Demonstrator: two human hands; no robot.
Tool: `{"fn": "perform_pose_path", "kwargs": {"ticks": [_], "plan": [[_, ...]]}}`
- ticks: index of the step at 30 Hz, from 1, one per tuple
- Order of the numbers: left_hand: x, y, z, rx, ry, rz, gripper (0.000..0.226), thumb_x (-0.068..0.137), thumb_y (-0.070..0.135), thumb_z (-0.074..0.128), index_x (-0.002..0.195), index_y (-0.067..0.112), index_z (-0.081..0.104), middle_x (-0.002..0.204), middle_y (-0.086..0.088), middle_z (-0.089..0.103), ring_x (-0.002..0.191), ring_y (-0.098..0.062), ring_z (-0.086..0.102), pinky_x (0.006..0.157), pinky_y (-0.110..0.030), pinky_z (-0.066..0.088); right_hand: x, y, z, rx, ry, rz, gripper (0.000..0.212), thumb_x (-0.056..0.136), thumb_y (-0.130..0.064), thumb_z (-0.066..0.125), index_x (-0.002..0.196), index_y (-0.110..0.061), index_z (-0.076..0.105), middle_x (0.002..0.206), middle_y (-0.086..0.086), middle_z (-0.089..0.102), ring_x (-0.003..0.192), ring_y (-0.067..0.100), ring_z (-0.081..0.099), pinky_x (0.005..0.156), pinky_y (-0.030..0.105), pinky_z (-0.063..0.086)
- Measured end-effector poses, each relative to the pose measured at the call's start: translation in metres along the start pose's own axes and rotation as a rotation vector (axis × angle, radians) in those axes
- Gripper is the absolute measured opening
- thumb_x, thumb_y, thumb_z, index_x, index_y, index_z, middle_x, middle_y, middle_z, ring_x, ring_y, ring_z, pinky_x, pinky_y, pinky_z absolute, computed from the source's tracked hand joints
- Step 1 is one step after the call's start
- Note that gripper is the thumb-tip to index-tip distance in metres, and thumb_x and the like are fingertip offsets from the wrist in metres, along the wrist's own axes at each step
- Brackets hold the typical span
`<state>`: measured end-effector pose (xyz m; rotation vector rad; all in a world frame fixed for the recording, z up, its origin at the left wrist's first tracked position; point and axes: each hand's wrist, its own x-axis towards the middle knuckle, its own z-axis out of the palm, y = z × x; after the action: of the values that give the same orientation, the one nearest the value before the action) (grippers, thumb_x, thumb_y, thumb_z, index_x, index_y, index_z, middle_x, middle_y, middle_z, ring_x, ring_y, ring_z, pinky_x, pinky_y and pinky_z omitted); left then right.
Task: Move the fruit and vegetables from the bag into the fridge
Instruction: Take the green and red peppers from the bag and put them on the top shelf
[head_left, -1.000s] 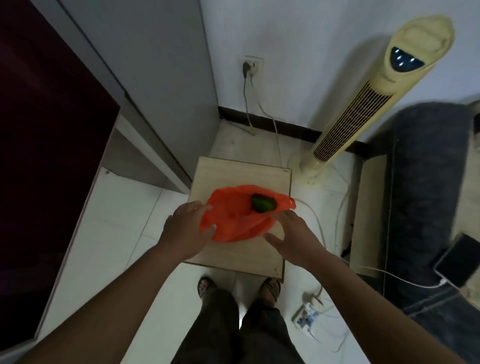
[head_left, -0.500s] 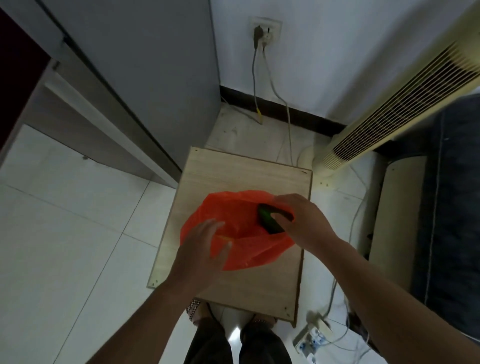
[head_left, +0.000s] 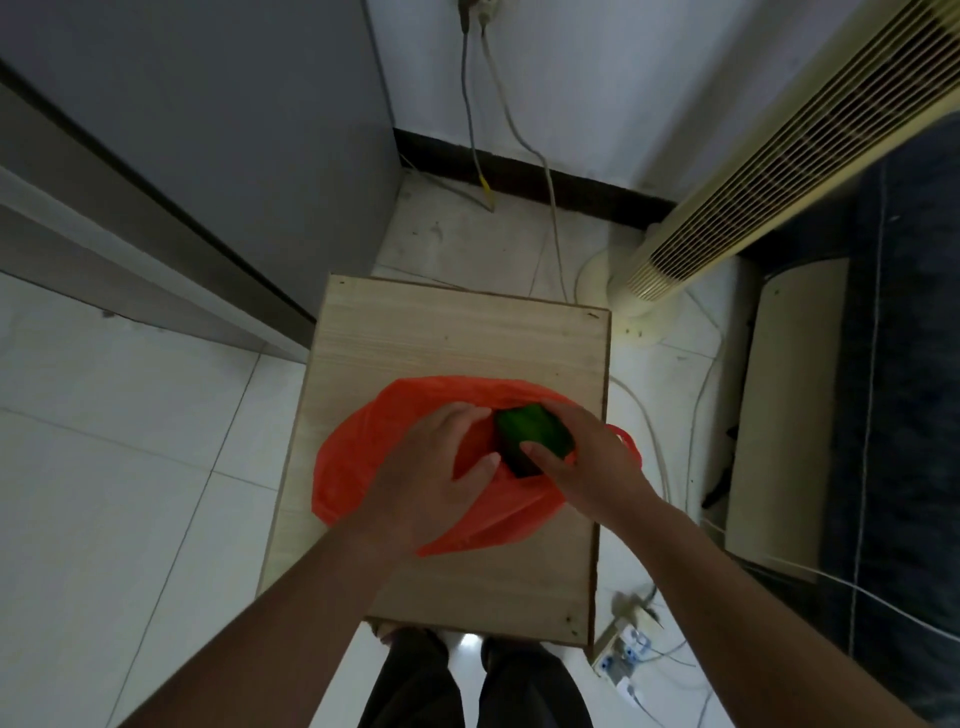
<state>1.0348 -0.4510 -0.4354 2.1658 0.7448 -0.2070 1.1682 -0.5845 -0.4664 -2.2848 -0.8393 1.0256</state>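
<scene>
Seen from the head camera, the right hand (head_left: 589, 462) grips a green vegetable (head_left: 530, 431), thumb on its near side and fingers curled over the far side. The vegetable sits at the mouth of the orange bag (head_left: 358, 467), between the two hands. The left hand (head_left: 431, 483) lies on the bag with its fingers bent into the opening; whether it pinches the plastic cannot be told. Under both hands is a wooden table (head_left: 467, 332). The grey fridge (head_left: 208, 130) stands beyond the left hand, a tall fan (head_left: 753, 171) beyond the right.
</scene>
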Motion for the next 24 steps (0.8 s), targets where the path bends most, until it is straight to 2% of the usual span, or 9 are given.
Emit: {"fn": "perform_pose_path", "kwargs": {"ticks": [5, 10, 14, 18, 21, 23, 24], "plan": [[-0.015, -0.018, -0.004, 0.005, -0.026, -0.067, 0.046, 0.09, 0.038, 0.053, 0.134, 0.029, 0.043, 0.141, 0.008, 0.041, 0.13, -0.009, 0.036, 0.106, -0.027, 0.032, -0.008, 0.003, 0.012, 0.061, -0.009, 0.018, 0.063, 0.082, -0.045, 0.062, 0.137, -0.031, 0.033, 0.136, -0.005, 0.046, 0.122, 0.016, 0.046, 0.097, 0.032, 0.044], [-0.029, -0.03, -0.004, -0.037, -0.042, -0.077, 0.045, 0.091, 0.038, 0.054, 0.133, 0.029, 0.044, 0.138, 0.01, 0.042, 0.128, -0.007, 0.038, 0.103, -0.027, 0.034, -0.017, 0.005, 0.013, -0.018, 0.034, 0.047, 0.082, 0.076, -0.046, 0.069, 0.143, -0.027, 0.026, 0.145, -0.001, 0.028, 0.128, 0.019, 0.035, 0.101, 0.034, 0.042], [-0.035, -0.033, -0.002, -0.063, -0.026, -0.079, 0.043, 0.09, 0.038, 0.054, 0.132, 0.031, 0.044, 0.134, 0.014, 0.042, 0.123, -0.003, 0.038, 0.101, -0.026, 0.035, -0.027, 0.008, 0.013, -0.096, 0.152, 0.019, 0.076, 0.073, -0.047, 0.072, 0.137, -0.028, 0.035, 0.135, -0.002, 0.034, 0.12, 0.015, 0.039, 0.094, 0.023, 0.039], [-0.038, -0.034, 0.002, -0.038, -0.04, -0.079, 0.044, 0.091, 0.04, 0.053, 0.133, 0.03, 0.044, 0.136, 0.013, 0.042, 0.123, -0.003, 0.037, 0.1, -0.023, 0.031, -0.031, 0.008, 0.014, -0.156, 0.214, -0.038, 0.064, 0.078, -0.042, 0.067, 0.134, -0.025, 0.041, 0.134, -0.001, 0.039, 0.119, 0.015, 0.041, 0.098, 0.027, 0.039], [-0.044, -0.039, 0.006, 0.141, -0.039, -0.06, 0.053, 0.087, 0.056, 0.038, 0.133, 0.03, 0.045, 0.137, 0.008, 0.045, 0.129, -0.012, 0.039, 0.108, -0.036, 0.032, -0.029, 0.007, 0.015, -0.187, 0.175, -0.062, 0.063, 0.081, -0.042, 0.064, 0.136, -0.021, 0.041, 0.138, -0.001, 0.039, 0.122, 0.016, 0.042, 0.099, 0.026, 0.037], [-0.048, -0.046, 0.007, 0.246, -0.008, -0.069, 0.061, 0.082, 0.06, 0.028, 0.132, 0.03, 0.045, 0.137, 0.006, 0.047, 0.131, -0.016, 0.038, 0.108, -0.048, 0.032, -0.028, 0.006, 0.014, -0.166, 0.114, -0.048, 0.069, 0.081, -0.044, 0.065, 0.14, -0.023, 0.036, 0.141, -0.002, 0.036, 0.123, 0.016, 0.042, 0.099, 0.025, 0.037], [-0.051, -0.05, 0.008, 0.253, 0.003, -0.079, 0.063, 0.081, 0.061, 0.027, 0.132, 0.029, 0.045, 0.136, 0.005, 0.047, 0.13, -0.018, 0.04, 0.108, -0.049, 0.033, -0.027, 0.005, 0.014, -0.154, 0.087, -0.039, 0.072, 0.08, -0.044, 0.066, 0.141, -0.023, 0.033, 0.143, -0.003, 0.035, 0.125, 0.016, 0.041, 0.099, 0.025, 0.037]]}}
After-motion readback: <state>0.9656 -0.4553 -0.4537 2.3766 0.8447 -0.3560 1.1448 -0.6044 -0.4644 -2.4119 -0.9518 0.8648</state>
